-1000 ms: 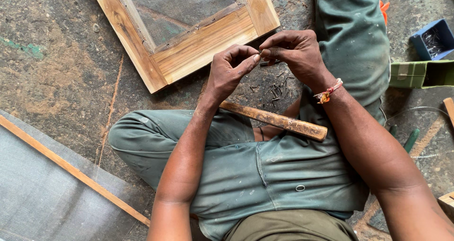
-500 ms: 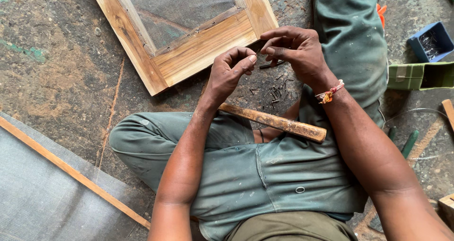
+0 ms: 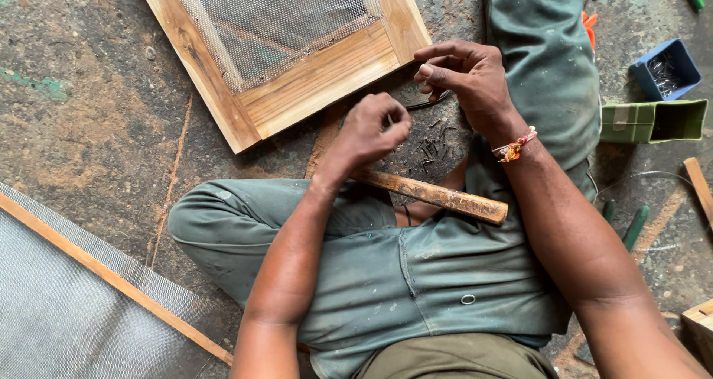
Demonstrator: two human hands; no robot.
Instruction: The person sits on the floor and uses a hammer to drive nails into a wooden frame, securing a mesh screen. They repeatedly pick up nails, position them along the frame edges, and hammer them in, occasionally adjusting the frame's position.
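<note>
Hidden under the left hand (image 3: pixel 369 131): the head end of the wooden hammer handle (image 3: pixel 434 196). Too small to tell whether the curled fingertips pinch one of the nails (image 3: pixel 433 146) scattered on the floor. Same doubt at the right hand (image 3: pixel 468 78), fingers bent inward over the pile. Cut off at the top edge: most of the wooden screen frame (image 3: pixel 312 74) and its mesh. Cut by the left and bottom edges: the mesh sheet with its wooden strip (image 3: pixel 111 275). Contents of the blue box (image 3: pixel 666 68) too small to make out clearly.

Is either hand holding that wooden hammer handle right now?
No, the wooden handle lies across the lap, while the left hand and right hand are above it.
</note>
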